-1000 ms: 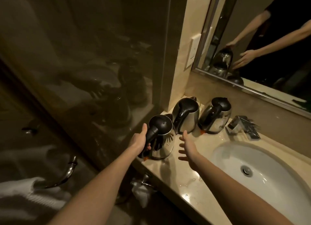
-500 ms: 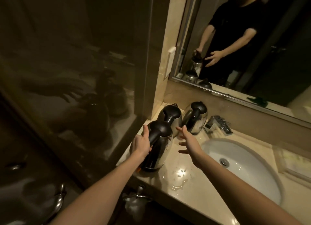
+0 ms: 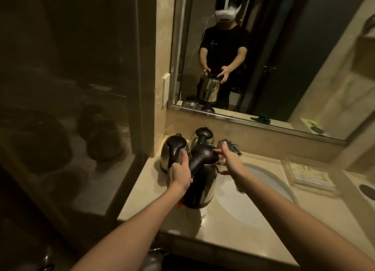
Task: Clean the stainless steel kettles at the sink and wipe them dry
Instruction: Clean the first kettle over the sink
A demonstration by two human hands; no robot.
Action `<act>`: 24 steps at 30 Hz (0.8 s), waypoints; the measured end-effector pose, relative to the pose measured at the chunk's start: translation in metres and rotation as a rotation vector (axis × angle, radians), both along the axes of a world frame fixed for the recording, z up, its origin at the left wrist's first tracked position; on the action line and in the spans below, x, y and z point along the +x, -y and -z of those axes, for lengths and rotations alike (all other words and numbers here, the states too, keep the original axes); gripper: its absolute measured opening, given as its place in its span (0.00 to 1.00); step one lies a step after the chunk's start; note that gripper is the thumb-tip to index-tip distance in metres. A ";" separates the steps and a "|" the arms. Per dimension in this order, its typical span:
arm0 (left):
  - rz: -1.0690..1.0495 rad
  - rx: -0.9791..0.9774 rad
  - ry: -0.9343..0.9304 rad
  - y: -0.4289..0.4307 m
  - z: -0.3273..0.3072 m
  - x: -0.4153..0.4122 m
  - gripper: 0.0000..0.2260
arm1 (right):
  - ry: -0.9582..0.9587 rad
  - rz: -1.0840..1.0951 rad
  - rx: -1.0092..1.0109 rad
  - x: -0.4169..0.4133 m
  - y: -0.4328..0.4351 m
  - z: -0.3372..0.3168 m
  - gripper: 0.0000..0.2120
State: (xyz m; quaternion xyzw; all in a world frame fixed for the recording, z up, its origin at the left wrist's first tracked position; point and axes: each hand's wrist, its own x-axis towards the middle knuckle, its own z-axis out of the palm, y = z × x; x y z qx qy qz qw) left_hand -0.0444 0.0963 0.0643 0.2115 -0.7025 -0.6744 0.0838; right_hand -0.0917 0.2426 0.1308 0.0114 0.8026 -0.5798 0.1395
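A: Your left hand (image 3: 180,172) has its fingers curled round the black handle of a stainless steel kettle (image 3: 205,187), with the thumb lying along the top of the handle.

B: You hold that kettle upright and off the worktop (image 3: 142,189). The mirror (image 3: 284,57) shows it raised above the others. It hangs at the left rim of the sink basin (image 3: 263,183).

A: Your right hand (image 3: 229,161) is on the kettle's other side. Its fingers are spread and straight, the tips are by the black lid, and the thumb is lower, near the steel wall.

B: I cannot tell you whether those fingertips touch the lid. That hand grasps nothing.

A: So the kettle sits between your two hands, the left clamped on the handle and the right unclenched at the lid's far edge.

B: Just beyond your left hand, a second kettle (image 3: 170,149) stands on the worktop by the wall corner. A third kettle (image 3: 203,135) stands just behind the held one's lid. The faucet (image 3: 233,149) shows just beyond your right hand.
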 end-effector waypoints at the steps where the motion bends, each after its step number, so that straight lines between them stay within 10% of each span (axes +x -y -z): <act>1: 0.006 -0.007 -0.011 -0.007 -0.002 -0.004 0.29 | -0.010 0.021 -0.003 -0.003 -0.007 -0.001 0.27; 24: -0.156 -0.086 0.085 -0.182 0.013 -0.114 0.32 | -0.124 0.027 -0.256 -0.128 -0.182 0.012 0.29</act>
